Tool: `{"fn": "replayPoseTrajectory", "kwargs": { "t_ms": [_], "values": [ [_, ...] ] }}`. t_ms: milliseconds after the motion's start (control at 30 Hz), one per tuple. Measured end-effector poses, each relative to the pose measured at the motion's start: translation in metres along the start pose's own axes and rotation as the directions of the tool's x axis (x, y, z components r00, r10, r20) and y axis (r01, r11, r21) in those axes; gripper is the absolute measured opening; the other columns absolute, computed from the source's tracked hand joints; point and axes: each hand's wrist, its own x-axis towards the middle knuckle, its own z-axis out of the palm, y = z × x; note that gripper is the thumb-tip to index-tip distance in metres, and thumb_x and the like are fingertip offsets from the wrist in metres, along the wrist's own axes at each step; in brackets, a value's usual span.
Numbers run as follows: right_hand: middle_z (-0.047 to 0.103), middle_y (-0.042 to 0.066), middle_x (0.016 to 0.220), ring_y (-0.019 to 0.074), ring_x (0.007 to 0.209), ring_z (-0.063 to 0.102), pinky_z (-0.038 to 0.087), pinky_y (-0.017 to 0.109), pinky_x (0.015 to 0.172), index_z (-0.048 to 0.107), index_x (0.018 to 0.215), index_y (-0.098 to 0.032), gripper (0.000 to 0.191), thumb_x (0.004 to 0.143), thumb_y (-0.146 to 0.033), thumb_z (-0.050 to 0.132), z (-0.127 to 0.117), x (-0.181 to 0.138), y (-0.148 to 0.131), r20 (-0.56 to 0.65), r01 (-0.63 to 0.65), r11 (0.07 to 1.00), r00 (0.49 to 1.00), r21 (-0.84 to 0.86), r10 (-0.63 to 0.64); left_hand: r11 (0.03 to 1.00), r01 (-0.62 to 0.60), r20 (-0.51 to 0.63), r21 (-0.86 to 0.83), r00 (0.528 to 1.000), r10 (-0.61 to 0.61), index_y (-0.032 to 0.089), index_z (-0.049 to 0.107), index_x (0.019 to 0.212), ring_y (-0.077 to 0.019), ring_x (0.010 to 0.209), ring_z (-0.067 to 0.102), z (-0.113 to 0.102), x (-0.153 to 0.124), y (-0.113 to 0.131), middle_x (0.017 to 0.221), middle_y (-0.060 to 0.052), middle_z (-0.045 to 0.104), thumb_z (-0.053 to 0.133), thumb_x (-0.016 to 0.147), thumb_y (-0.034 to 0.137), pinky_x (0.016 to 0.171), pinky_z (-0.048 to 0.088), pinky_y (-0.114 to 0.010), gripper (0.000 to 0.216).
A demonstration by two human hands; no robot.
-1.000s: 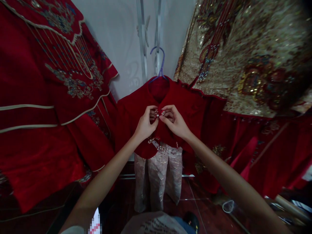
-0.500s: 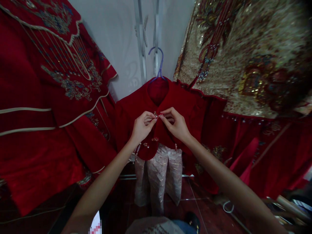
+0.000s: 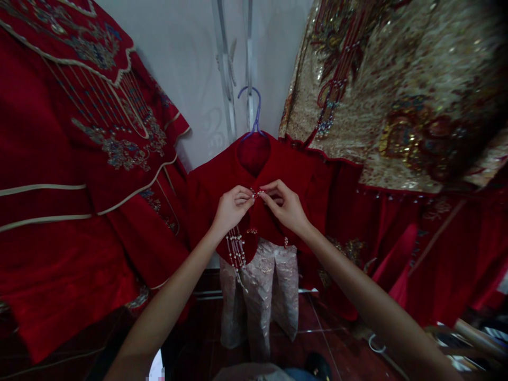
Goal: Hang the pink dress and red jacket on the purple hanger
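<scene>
A short red jacket hangs from a purple hanger. At the middle of its chest is a small beaded button fastener, partly covered by fingertips. My left hand pinches the left side of this fastener, while my right hand pinches its right side, thumb and forefinger together. Their fingertips almost meet at the jacket's front edges. Below my left hand dangles a beaded tassel. Another beaded fastener shows lower on the front. Pale patterned trousers hang beneath the jacket.
Red embroidered garments hang close on the left. To the right hangs a gold sequinned garment above red cloth. Metal rails run up the pale wall behind. Dark red floor tiles lie below.
The view has shifted slightly, so the garments appear a little lower. The beaded tassel now hangs down below my left hand, more fully in sight. Both hands still pinch at the fastener.
</scene>
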Motion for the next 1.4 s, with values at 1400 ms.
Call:
{"fn": "replayPoseTrajectory", "kwargs": {
  "t_ms": [1400],
  "values": [
    [0.068,0.004,0.100,0.0156,0.086,0.066,0.057,0.026,0.065,0.061,0.102,-0.022,0.025,0.083,-0.038,0.062,-0.011,-0.001,-0.002,0.124,-0.056,0.993,0.991,0.107,0.043,0.885,-0.264,0.197,0.384,0.960,0.200,0.017,0.058,0.089,-0.0106,0.067,0.064,-0.007,-0.017,0.025,0.083,-0.002,0.068,0.058,0.082,0.028,0.062,0.054,-0.023,0.013]
  ]
}}
